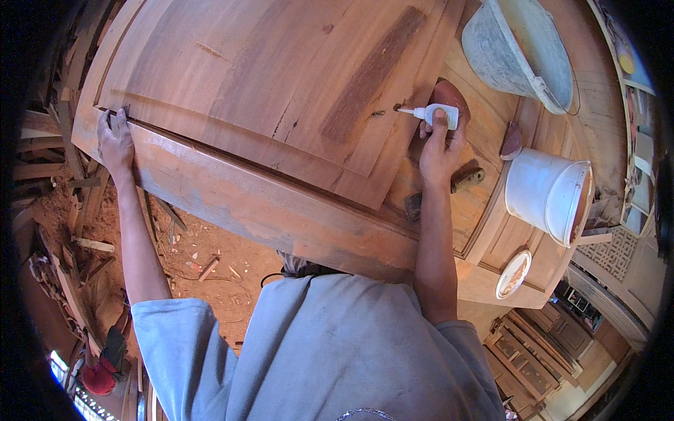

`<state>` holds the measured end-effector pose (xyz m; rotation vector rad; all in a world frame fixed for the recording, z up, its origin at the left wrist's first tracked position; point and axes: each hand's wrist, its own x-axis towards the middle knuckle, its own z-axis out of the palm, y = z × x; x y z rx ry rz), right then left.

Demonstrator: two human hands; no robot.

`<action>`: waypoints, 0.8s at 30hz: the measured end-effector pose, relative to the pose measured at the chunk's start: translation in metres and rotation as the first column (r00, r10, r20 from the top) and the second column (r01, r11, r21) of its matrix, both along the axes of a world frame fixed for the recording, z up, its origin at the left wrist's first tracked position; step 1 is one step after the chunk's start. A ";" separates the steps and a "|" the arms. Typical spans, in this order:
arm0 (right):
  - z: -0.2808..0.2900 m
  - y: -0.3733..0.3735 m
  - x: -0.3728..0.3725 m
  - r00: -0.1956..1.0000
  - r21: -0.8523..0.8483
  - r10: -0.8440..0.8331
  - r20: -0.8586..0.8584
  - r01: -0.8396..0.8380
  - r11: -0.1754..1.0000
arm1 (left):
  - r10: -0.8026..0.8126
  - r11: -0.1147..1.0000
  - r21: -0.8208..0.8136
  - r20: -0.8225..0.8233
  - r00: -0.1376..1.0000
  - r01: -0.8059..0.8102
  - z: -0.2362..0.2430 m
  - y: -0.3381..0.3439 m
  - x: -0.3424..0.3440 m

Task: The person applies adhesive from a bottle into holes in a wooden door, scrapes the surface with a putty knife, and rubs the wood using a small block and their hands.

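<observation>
Reddish floor is showing beside the panels. Over them, the right hand is holding a bottle, nozzle pointing left near a dark spot; the left hand is touching their left corner, its grip unclear.

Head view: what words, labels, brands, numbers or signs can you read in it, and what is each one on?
No text can be read with certainty.
Small white bottle in the right hand: any print is too small and blurred to read.
White tub: no lettering can be made out.
Grey bucket: no lettering can be made out.
</observation>
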<state>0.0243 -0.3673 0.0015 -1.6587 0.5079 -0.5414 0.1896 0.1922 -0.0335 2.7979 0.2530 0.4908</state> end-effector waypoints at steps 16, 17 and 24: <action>0.004 0.004 0.001 0.999 0.000 -0.025 -0.020 0.025 1.000 | 0.014 1.000 0.009 0.000 1.000 -0.014 -0.001 0.000 0.001; 0.004 0.003 0.000 0.999 -0.005 -0.028 -0.025 0.028 1.000 | 0.016 1.000 0.002 -0.006 1.000 -0.016 0.001 -0.003 0.001; 0.000 0.000 0.000 1.000 0.048 0.004 0.024 -0.005 0.999 | 0.013 1.000 0.018 0.016 1.000 -0.013 -0.003 0.003 0.001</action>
